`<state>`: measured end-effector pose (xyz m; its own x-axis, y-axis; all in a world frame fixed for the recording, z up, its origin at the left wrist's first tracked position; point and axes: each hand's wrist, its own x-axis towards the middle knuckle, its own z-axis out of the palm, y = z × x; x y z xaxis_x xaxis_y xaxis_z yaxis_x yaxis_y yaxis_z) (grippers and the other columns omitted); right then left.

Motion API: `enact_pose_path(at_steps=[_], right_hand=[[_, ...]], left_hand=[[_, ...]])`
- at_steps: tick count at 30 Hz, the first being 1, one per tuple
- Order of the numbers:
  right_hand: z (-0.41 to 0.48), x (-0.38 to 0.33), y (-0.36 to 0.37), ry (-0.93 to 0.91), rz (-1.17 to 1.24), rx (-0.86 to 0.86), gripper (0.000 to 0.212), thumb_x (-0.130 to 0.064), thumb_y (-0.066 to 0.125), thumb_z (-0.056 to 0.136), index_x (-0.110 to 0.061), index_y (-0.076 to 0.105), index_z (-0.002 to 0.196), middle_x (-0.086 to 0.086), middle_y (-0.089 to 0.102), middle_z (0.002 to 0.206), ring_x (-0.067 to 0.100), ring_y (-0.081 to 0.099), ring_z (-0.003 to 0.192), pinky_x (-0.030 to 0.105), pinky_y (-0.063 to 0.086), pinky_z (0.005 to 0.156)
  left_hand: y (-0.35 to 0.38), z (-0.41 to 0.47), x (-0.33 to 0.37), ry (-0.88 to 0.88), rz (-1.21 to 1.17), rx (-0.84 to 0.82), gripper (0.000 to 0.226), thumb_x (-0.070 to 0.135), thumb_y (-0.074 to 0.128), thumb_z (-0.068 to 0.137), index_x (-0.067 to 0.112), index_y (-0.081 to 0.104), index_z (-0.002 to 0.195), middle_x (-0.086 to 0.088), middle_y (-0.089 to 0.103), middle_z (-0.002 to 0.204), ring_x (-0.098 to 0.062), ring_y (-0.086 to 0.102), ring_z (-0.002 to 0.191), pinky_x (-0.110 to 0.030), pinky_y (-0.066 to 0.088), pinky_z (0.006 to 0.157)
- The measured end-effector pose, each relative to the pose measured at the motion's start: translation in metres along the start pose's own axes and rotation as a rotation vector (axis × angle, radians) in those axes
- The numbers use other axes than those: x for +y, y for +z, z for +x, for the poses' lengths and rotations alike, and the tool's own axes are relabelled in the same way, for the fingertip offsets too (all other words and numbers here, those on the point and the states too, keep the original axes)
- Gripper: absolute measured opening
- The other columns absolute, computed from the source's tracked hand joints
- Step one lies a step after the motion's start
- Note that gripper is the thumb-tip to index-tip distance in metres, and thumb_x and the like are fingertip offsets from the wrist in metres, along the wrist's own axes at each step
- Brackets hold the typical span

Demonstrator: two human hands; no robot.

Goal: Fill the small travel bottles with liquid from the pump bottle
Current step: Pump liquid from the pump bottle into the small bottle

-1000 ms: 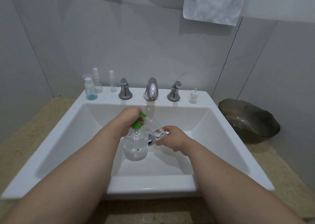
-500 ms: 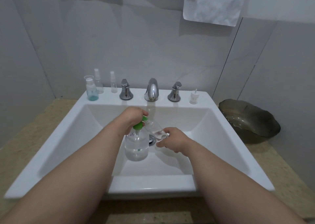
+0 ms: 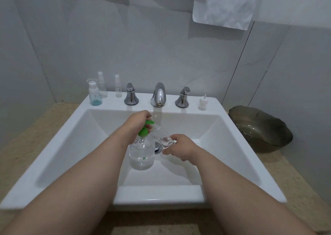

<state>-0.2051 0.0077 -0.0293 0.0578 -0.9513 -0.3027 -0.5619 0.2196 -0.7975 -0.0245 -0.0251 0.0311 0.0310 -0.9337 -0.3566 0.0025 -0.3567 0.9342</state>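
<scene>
Both hands [image 3: 138, 123] wrapped round bottles [image 3: 162, 135]

Pump bottle [image 3: 141, 152] in sink [image 3: 71, 145], left of travel bottle [image 3: 162, 136].

A bathroom: white sink [image 3: 59, 150] with chrome faucet [image 3: 158, 95], tiled wall [image 3: 161, 47], hanging towels [image 3: 222, 7].

Left hand [image 3: 138, 123] gripping; right hand [image 3: 180, 148] pinching, forearms extended.
</scene>
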Motion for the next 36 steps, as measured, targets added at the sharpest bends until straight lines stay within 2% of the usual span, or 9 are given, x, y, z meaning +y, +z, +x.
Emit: enact_pose_path(at_steps=[2, 5, 11, 17, 22, 28, 31, 33, 36], right_hand=[[0.0001, 0.0005, -0.0001, 0.001, 0.0, -0.003, 0.026, -0.018, 0.077, 0.078, -0.024, 0.069, 0.102, -0.004, 0.054, 0.071, 0.019, 0.046, 0.066, 0.02, 0.03, 0.045], [0.001, 0.0003, 0.0002, 0.002, -0.001, -0.004, 0.029, -0.019, 0.078, 0.077, -0.024, 0.07, 0.105, -0.004, 0.055, 0.072, 0.018, 0.047, 0.066, 0.021, 0.031, 0.046], [0.0038, 0.0008, 0.0016, 0.013, 0.016, -0.012, 0.03, -0.017, 0.077, 0.073, -0.022, 0.07, 0.102, 0.0, 0.053, 0.075, 0.022, 0.043, 0.069, 0.024, 0.028, 0.049], [0.0022, -0.0003, 0.0012, 0.016, 0.019, -0.02, 0.029, -0.017, 0.076, 0.072, -0.02, 0.07, 0.1, 0.0, 0.052, 0.074, 0.022, 0.043, 0.069, 0.024, 0.028, 0.05], [0.0012, -0.0016, 0.0016, 0.017, 0.02, -0.027, 0.032, -0.019, 0.076, 0.069, -0.021, 0.071, 0.101, -0.001, 0.054, 0.075, 0.021, 0.045, 0.068, 0.024, 0.029, 0.048], [-0.0014, -0.0031, 0.0006, 0.023, 0.02, -0.033, 0.027, -0.014, 0.076, 0.073, -0.019, 0.071, 0.099, -0.002, 0.051, 0.07, 0.02, 0.041, 0.066, 0.024, 0.027, 0.048], [-0.003, -0.0037, 0.0, 0.022, -0.013, -0.041, 0.023, -0.013, 0.076, 0.074, -0.019, 0.071, 0.096, -0.001, 0.05, 0.069, 0.021, 0.041, 0.067, 0.025, 0.028, 0.049], [-0.004, -0.003, 0.0001, 0.03, -0.017, -0.045, 0.024, -0.013, 0.076, 0.075, -0.016, 0.071, 0.098, -0.001, 0.049, 0.07, 0.021, 0.041, 0.068, 0.026, 0.028, 0.05], [-0.0044, -0.0025, 0.0015, 0.039, -0.005, -0.052, 0.028, -0.013, 0.076, 0.075, -0.013, 0.07, 0.102, 0.001, 0.048, 0.072, 0.022, 0.04, 0.07, 0.025, 0.026, 0.05]], left_hand=[[-0.0005, 0.0001, -0.0009, 0.0, 0.047, 0.001, 0.012, 0.013, 0.053, 0.1, 0.006, 0.055, 0.091, -0.011, 0.054, 0.071, -0.02, 0.05, 0.053, -0.019, 0.043, 0.04], [-0.001, 0.0014, -0.0016, 0.01, 0.114, 0.002, 0.008, 0.008, 0.052, 0.096, 0.003, 0.057, 0.092, -0.012, 0.055, 0.067, -0.02, 0.05, 0.052, -0.024, 0.042, 0.049], [-0.0011, 0.004, -0.0027, 0.023, 0.153, 0.007, 0.013, 0.008, 0.052, 0.097, 0.003, 0.063, 0.093, -0.013, 0.059, 0.072, -0.021, 0.053, 0.055, -0.028, 0.042, 0.057], [-0.0009, 0.006, -0.004, 0.03, 0.174, 0.008, 0.024, 0.003, 0.049, 0.1, 0.008, 0.065, 0.083, -0.013, 0.063, 0.076, -0.021, 0.054, 0.062, -0.029, 0.044, 0.063], [0.0014, 0.0017, -0.0009, 0.036, 0.188, -0.004, 0.022, 0.006, 0.051, 0.103, 0.009, 0.065, 0.087, -0.011, 0.06, 0.074, -0.019, 0.051, 0.059, -0.026, 0.043, 0.058], [0.0027, -0.0013, 0.0002, 0.059, 0.224, 0.003, 0.025, 0.005, 0.041, 0.106, 0.009, 0.066, 0.106, -0.009, 0.056, 0.078, -0.017, 0.05, 0.061, -0.021, 0.045, 0.049], [0.0017, 0.0028, -0.0011, 0.083, 0.284, 0.021, 0.038, 0.0, 0.03, 0.106, 0.009, 0.067, 0.111, -0.013, 0.057, 0.095, -0.018, 0.053, 0.062, -0.014, 0.043, 0.038], [0.0009, 0.0049, -0.0015, 0.103, 0.332, 0.018, 0.045, -0.004, 0.024, 0.105, 0.011, 0.066, 0.109, -0.017, 0.056, 0.111, -0.018, 0.055, 0.062, -0.015, 0.044, 0.038], [-0.0014, 0.0054, -0.002, 0.119, 0.384, 0.006, 0.046, -0.005, 0.024, 0.104, 0.013, 0.065, 0.099, -0.018, 0.057, 0.115, -0.018, 0.056, 0.061, -0.017, 0.044, 0.039]])
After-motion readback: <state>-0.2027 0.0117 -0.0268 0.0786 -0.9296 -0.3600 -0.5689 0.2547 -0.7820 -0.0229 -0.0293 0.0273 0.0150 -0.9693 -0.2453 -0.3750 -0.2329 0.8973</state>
